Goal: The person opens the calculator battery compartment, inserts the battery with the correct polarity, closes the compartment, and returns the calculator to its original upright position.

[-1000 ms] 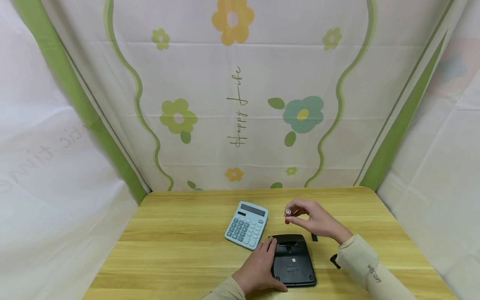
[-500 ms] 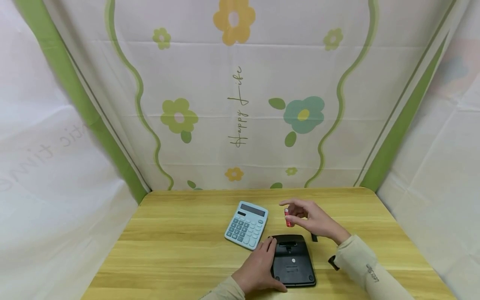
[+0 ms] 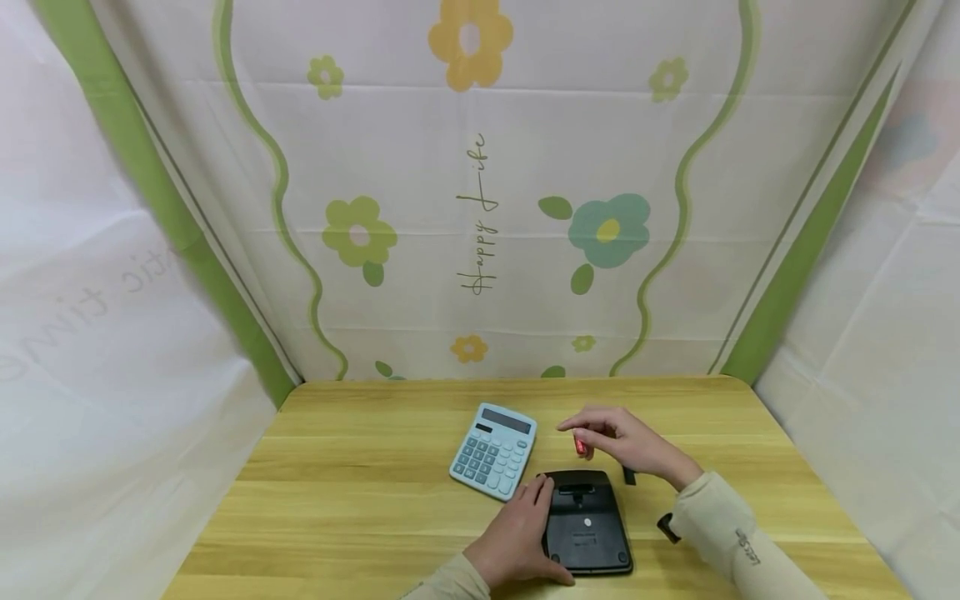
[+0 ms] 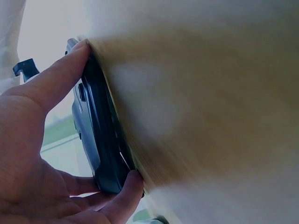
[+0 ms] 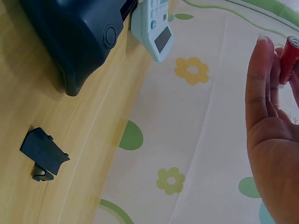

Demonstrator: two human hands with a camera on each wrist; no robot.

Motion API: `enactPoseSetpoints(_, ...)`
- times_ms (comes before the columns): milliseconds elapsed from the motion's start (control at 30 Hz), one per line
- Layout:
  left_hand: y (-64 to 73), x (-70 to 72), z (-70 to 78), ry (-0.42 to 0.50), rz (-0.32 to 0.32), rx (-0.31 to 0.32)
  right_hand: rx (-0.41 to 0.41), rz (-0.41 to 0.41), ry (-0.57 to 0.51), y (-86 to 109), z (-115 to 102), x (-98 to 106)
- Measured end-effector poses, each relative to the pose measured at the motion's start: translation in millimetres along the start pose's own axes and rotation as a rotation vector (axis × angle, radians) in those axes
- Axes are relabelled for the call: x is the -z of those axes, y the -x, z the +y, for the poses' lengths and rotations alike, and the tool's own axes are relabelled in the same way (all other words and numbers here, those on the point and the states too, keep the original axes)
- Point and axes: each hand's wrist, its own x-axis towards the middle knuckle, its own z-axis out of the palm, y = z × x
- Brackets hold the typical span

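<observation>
Beside the middle of the table's front edge, a black calculator (image 3: 587,546) lies face down with a battery slot uncovered near its far end. My left hand (image 3: 517,533) grips it from the left; in the left wrist view the thumb and fingers hold opposite edges of the black body (image 4: 96,135). Above its far end, my right hand (image 3: 618,437) pinches a small red battery (image 3: 581,447). One metal end of the battery (image 5: 290,58) shows in the right wrist view; fingers cover part of it.
A light blue calculator (image 3: 495,450) lies face up, just left of the black one's far end. To the right, a small black battery cover (image 5: 44,151) lies on the wooden table (image 3: 337,483). Printed cloth (image 3: 405,150) hangs behind and on both sides.
The right hand has turned the battery from end-on to tilted and lowered it slightly, and the fingers now hide more of it. The left hand and black calculator stay still.
</observation>
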Motion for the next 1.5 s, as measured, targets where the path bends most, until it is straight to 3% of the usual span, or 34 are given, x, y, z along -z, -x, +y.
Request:
enactPoseSetpoints(500,0.3,-0.9,-1.1,-0.008,0.02,-0.011,-0.108,-0.042,-0.035,-1.2,-0.2,-1.2)
enactPoseSetpoints(867,1.6,0.0,-0.2,-0.003,0.025,-0.011,-0.195,0.032,-0.042,-1.2,-1.9,-4.5)
enactPoseSetpoints(1133,-1.6,-3.1,0.1,-0.019,0.014,-0.001,-0.162,0.051,-0.088,0.8,0.6,-2.2)
enactPoseSetpoints(1500,-2.3,-2.7,0.1,-0.012,-0.001,0.014,-0.077,0.042,-0.031,2.1,3.3,-4.1)
